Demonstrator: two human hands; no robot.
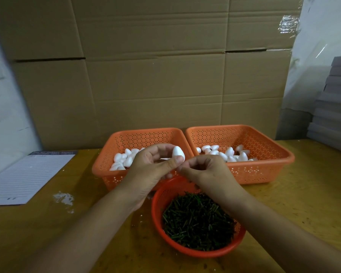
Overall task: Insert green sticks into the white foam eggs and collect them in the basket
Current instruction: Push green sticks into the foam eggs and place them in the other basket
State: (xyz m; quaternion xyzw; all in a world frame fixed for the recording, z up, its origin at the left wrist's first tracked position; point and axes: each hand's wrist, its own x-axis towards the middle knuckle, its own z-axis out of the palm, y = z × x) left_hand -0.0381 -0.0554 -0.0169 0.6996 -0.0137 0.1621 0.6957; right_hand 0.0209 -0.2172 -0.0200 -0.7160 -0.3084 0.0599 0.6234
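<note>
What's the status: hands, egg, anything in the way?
Left hand holds white foam egg. Right hand pinched at egg's base; stick not visible. Round red basket of green sticks below. Nothing in the way.

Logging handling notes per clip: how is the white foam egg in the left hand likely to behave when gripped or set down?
The foam egg is probably very light: the left hand holds it with fingertips alone. Its rounded shape would likely roll on the table. Foam probably dents under a hard squeeze.
</note>
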